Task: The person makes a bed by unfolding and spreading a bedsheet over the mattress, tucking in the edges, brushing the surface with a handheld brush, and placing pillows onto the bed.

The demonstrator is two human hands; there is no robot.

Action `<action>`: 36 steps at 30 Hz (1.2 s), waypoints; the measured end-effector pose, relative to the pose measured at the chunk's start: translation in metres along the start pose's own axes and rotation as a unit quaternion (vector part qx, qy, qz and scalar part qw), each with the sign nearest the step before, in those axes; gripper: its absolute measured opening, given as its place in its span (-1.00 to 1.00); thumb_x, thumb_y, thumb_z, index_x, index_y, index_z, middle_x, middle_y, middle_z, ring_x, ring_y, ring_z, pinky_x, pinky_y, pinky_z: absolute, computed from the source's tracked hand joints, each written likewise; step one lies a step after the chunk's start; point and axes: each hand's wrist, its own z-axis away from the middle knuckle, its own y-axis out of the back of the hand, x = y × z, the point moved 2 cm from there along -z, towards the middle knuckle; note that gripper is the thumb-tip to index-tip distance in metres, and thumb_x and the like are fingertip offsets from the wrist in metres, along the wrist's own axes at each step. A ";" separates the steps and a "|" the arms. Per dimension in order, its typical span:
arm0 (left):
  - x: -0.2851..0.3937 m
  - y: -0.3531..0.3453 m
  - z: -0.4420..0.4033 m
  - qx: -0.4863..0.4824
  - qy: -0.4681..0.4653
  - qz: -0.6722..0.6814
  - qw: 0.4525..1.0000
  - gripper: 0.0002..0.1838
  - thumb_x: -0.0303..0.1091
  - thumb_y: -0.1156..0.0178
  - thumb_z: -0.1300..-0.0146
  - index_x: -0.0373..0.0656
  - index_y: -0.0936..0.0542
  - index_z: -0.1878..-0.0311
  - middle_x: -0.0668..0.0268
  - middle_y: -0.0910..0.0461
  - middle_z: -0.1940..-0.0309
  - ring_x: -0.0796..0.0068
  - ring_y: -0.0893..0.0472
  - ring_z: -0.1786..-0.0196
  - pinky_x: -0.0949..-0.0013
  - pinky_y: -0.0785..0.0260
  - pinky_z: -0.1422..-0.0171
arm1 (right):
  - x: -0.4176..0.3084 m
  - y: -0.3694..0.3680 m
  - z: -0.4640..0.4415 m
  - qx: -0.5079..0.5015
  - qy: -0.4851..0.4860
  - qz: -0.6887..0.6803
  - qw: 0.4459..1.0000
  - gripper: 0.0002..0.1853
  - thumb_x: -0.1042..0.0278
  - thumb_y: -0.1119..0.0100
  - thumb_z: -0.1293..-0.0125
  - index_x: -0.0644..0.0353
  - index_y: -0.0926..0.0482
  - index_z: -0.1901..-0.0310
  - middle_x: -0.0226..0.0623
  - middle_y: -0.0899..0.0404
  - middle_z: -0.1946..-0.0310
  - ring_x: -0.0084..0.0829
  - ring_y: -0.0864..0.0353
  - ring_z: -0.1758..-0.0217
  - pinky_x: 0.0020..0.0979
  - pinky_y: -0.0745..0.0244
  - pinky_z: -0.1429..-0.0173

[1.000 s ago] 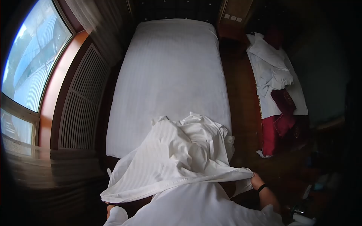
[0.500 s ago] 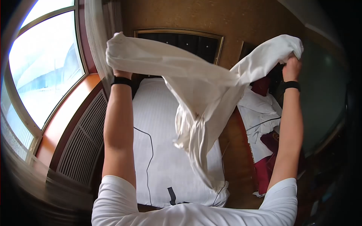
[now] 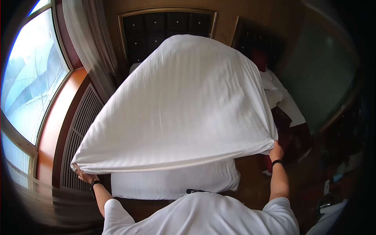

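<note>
A white bed sheet point(image 3: 176, 102) with faint stripes billows in the air, spread wide between my hands. My left hand point(image 3: 85, 176) is closed on its near left corner, beside the window wall. At the near right corner, my right hand point(image 3: 277, 150) grips the bunched cloth. Below the sheet lies a bed point(image 3: 176, 182) with a white cover; only its near end shows, the rest being hidden by the raised cloth. Both wrists wear black bands.
A dark padded headboard point(image 3: 156, 29) stands behind the sheet. On the left are a window point(image 3: 35, 82), a curtain point(image 3: 88, 35) and a slatted radiator cover point(image 3: 80, 129). To the right, a second bed point(image 3: 291, 113) carries white and dark red bedding.
My hands have come down and apart from their raised position. The sheet, earlier gathered and hanging, has opened out and puffed up over the bed.
</note>
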 end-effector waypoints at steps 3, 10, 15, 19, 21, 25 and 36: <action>-0.088 0.029 0.056 -0.001 0.049 -0.091 0.995 -0.46 -0.09 0.09 -0.44 -0.11 -0.37 -0.39 0.08 -0.46 -0.28 0.13 -0.38 -0.37 -0.07 -0.13 -0.43 | 0.035 -0.025 0.070 -0.082 -0.049 0.029 0.995 -0.83 0.42 -0.06 -0.23 0.16 -0.44 0.14 0.13 -0.62 0.22 0.21 -0.57 0.05 0.08 -0.45 0.01; -0.186 0.102 0.254 -0.246 0.251 -0.103 0.931 -0.48 -0.03 0.18 -0.48 -0.24 -0.58 -0.14 0.01 -0.62 -0.05 0.05 -0.54 -0.18 0.04 -0.29 -0.31 | 0.069 -0.099 0.139 -0.299 -0.037 0.075 0.951 -0.75 0.42 0.00 -0.25 0.19 -0.57 0.06 0.07 -0.60 0.05 0.10 -0.56 -0.08 -0.04 -0.48 -0.16; -0.146 0.070 0.273 -0.397 0.208 0.051 0.892 -0.48 -0.04 0.11 -0.47 -0.35 -0.65 0.03 -0.02 -0.67 0.08 0.03 -0.64 -0.01 0.17 -0.41 -0.15 | 0.011 -0.116 0.116 -0.315 -0.027 -0.013 0.949 -0.72 0.39 -0.06 -0.11 0.19 -0.58 0.12 0.04 -0.63 0.12 0.10 -0.58 -0.02 -0.06 -0.49 -0.06; 0.025 0.065 0.286 -0.608 0.018 0.111 0.786 -0.41 0.05 -0.16 -0.34 -0.37 -0.56 -0.11 -0.06 -0.64 0.03 0.07 -0.64 -0.06 0.22 -0.44 -0.17 | -0.105 -0.069 0.108 -0.292 0.163 -0.025 0.942 -0.76 0.28 -0.16 -0.07 0.16 -0.56 0.22 0.06 -0.64 0.27 0.12 -0.61 0.13 0.02 -0.50 0.07; 0.127 0.083 0.308 -0.674 -0.098 0.199 0.705 -0.22 0.05 -0.32 -0.21 -0.32 -0.37 -0.32 -0.13 -0.42 -0.24 0.02 -0.53 -0.22 0.16 -0.41 -0.24 | -0.165 -0.045 0.114 -0.259 0.253 -0.075 0.929 -0.78 0.29 -0.18 0.00 0.17 -0.50 0.30 0.03 -0.63 0.40 0.14 -0.60 0.24 0.06 -0.49 0.15; 0.298 0.143 0.334 -0.569 -0.365 0.378 0.633 0.03 0.06 -0.44 -0.01 -0.35 -0.18 -0.41 -0.14 -0.25 -0.36 -0.10 -0.32 -0.37 0.06 -0.23 -0.39 | -0.254 0.021 0.142 -0.190 0.386 -0.208 0.878 -0.79 0.28 -0.25 -0.03 0.12 -0.49 0.31 -0.06 -0.56 0.58 0.08 -0.59 0.44 -0.01 -0.46 0.38; 0.239 0.060 0.285 -0.339 -0.192 0.282 0.877 -0.69 -0.62 -0.20 0.09 -0.09 -0.61 0.22 0.23 -0.61 0.31 0.11 -0.60 0.18 0.21 -0.46 0.10 | -0.149 0.133 0.083 0.058 0.282 -0.271 0.919 -0.84 0.63 -0.13 -0.20 0.29 -0.51 0.17 -0.10 -0.58 0.41 -0.24 -0.65 0.33 -0.38 -0.49 0.19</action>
